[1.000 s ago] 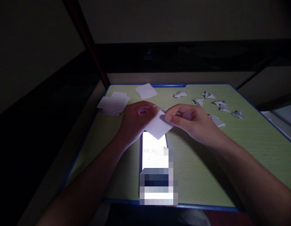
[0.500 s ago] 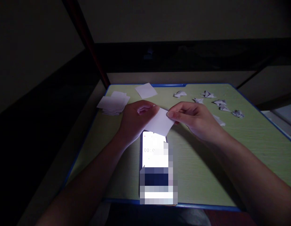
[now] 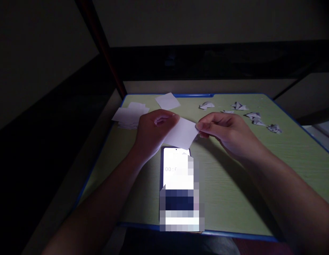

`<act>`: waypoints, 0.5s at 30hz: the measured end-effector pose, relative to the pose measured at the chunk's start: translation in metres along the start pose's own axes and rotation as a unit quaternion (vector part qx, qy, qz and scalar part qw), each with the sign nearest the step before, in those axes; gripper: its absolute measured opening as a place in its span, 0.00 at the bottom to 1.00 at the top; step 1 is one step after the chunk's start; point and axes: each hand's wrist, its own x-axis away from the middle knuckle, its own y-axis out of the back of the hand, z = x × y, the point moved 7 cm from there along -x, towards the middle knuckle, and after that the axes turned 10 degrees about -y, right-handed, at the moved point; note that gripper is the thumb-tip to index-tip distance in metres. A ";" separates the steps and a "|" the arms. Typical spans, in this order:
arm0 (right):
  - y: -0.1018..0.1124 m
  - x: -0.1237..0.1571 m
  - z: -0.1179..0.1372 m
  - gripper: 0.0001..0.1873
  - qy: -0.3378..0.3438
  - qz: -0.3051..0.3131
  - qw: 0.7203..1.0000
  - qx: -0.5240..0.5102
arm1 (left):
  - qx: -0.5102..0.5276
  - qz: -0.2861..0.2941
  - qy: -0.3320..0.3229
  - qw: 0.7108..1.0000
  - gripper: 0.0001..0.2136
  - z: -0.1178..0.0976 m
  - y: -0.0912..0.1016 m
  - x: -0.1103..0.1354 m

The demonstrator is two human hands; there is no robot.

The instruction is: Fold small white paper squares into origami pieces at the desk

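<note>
A white sheet of paper [image 3: 182, 133] is held up between both hands, tilted, just beyond the top of a lit phone [image 3: 177, 180]. My left hand [image 3: 156, 132] is closed on its left side, the thumb lying on the paper's upper edge. At the right corner, my right hand [image 3: 225, 131] pinches it between thumb and fingers. The phone lies flat on the table, its screen bright and partly blurred out, with the digits "00:" readable. The undersides of both hands and the back of the paper are hidden.
The green table [image 3: 260, 184] has a blue rim. A stack of white paper sheets [image 3: 129, 115] lies at the back left, with one loose sheet [image 3: 168, 101] beside it. Several small folded paper pieces [image 3: 253, 116] are scattered at the back right. A dark wall stands behind.
My right hand has shifted a little to the right along the paper, to its corner. More of the sheet shows between the hands. The camera view has moved slightly.
</note>
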 end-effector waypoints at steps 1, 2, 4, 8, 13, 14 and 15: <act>0.000 0.000 0.001 0.06 0.003 -0.002 1.000 0.001 | 0.000 -0.005 -0.002 1.000 0.03 0.000 0.001 0.000; 0.001 0.000 0.001 0.06 0.005 -0.003 1.000 0.002 | 0.001 -0.007 -0.004 1.000 0.03 -0.001 0.001 0.000; 0.002 -0.001 0.000 0.06 0.004 -0.002 1.000 0.005 | 0.001 -0.006 -0.006 1.000 0.03 0.000 0.002 -0.001; 0.010 -0.006 -0.005 0.05 -0.014 -0.029 0.999 0.003 | 0.008 -0.050 -0.012 0.999 0.04 0.004 0.014 -0.006; 0.013 -0.007 -0.005 0.05 0.002 -0.045 0.999 -0.008 | -0.007 -0.082 -0.010 0.997 0.06 0.007 0.022 -0.009; 0.009 -0.005 -0.004 0.07 0.011 -0.037 0.999 -0.010 | -0.012 -0.062 -0.009 0.998 0.05 0.006 0.018 -0.007; 0.005 -0.003 -0.003 0.08 0.017 -0.027 0.999 -0.010 | -0.014 -0.039 -0.006 0.999 0.05 0.005 0.012 -0.005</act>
